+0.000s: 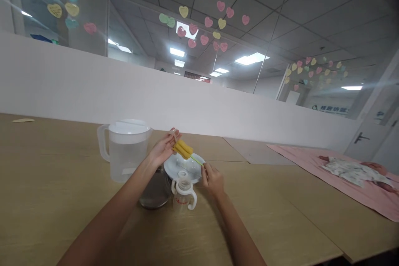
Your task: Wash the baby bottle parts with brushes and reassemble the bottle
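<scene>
My right hand (213,179) is closed round the thin green handle of a bottle brush with a yellow sponge head (183,149). My left hand (163,147) holds a small clear piece (174,133) at the sponge's tip; its exact kind is too small to make out. Below the hands stands an upright baby bottle (183,199) with white side handles and an uncapped mouth. Behind it is a white basin (199,162), with a small white ring (182,173) near its front rim. A dark round pan (155,194) lies to the bottle's left, partly behind my left forearm.
A clear pitcher (127,153) with a white lid stands left of my left hand. At the right, a doll in patterned clothes (349,171) lies on a pink cloth (314,166). A low white wall (202,110) with glass above borders the wooden table (258,216).
</scene>
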Demonstrator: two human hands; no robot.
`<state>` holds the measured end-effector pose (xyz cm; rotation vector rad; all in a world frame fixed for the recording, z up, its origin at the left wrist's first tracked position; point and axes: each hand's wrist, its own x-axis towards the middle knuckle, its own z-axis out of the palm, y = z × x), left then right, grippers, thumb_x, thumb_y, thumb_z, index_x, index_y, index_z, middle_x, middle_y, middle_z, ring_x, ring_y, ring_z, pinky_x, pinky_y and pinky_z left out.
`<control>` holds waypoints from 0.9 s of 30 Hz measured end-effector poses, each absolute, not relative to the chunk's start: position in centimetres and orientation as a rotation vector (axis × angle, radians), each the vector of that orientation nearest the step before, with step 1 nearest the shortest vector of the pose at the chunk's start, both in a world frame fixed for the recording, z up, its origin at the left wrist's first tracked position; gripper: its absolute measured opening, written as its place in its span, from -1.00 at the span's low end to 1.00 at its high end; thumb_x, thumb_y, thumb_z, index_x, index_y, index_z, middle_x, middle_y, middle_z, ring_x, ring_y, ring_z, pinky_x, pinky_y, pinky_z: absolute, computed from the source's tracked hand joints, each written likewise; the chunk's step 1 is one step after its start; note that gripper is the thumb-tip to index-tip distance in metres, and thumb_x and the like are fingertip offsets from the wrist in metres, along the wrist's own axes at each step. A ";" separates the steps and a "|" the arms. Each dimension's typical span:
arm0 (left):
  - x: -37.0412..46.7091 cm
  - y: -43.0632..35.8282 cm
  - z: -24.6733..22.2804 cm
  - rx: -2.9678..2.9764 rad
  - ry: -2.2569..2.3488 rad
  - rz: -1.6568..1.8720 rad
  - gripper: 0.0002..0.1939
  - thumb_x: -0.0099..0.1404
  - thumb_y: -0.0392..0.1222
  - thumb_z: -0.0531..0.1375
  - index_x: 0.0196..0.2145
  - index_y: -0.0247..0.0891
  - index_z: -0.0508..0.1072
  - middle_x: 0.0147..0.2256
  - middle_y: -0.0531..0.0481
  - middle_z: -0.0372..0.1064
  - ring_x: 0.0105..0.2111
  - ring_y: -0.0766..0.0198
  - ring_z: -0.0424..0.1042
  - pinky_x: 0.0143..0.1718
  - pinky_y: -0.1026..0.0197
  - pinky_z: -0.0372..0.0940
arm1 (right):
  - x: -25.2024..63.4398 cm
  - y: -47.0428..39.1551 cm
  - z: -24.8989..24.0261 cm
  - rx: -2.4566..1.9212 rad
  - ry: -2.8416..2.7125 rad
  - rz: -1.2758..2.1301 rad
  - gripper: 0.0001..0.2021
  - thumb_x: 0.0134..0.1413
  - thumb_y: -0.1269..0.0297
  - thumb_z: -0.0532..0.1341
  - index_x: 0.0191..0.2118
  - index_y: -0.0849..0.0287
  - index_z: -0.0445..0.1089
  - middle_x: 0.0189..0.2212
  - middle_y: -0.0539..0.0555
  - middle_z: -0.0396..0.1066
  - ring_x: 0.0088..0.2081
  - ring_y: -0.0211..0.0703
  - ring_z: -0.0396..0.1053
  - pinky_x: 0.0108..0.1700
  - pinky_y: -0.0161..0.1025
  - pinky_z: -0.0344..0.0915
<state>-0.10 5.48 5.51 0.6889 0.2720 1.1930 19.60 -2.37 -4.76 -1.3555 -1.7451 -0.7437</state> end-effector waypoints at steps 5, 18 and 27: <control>-0.2 5.1 5.9 0.749 0.248 1.188 -0.81 0.24 -0.40 0.06 -0.26 -0.21 0.41 -0.27 0.03 0.42 -0.09 0.31 0.36 -0.05 0.17 0.22 | 20.2 -2.7 -4.4 -1.368 -1.680 -0.836 -0.71 0.08 0.30 -0.06 -0.57 0.20 0.26 -0.69 0.00 0.26 -0.63 -0.31 0.17 -0.51 -0.35 -0.05; 0.8 3.9 5.9 0.865 0.340 1.090 -0.79 0.14 -0.43 0.17 -0.26 -0.23 0.41 -0.25 0.02 0.43 -0.26 0.38 0.41 -0.07 0.23 0.24 | 21.2 -2.6 -4.7 -1.484 -1.645 -0.843 -0.73 -0.04 0.29 -0.01 -0.65 0.19 0.27 -0.74 -0.02 0.24 -0.66 -0.36 0.09 -0.51 -0.36 -0.10; 0.7 3.5 6.3 0.804 0.342 1.119 -0.87 0.14 -0.42 0.18 -0.34 -0.28 0.39 -0.32 0.02 0.43 -0.31 0.39 0.42 -0.06 0.15 0.27 | 22.0 -2.9 -4.6 -1.447 -1.677 -0.912 -0.74 -0.08 0.30 0.01 -0.70 0.19 0.22 -0.75 -0.02 0.21 -0.66 -0.34 0.06 -0.50 -0.34 -0.09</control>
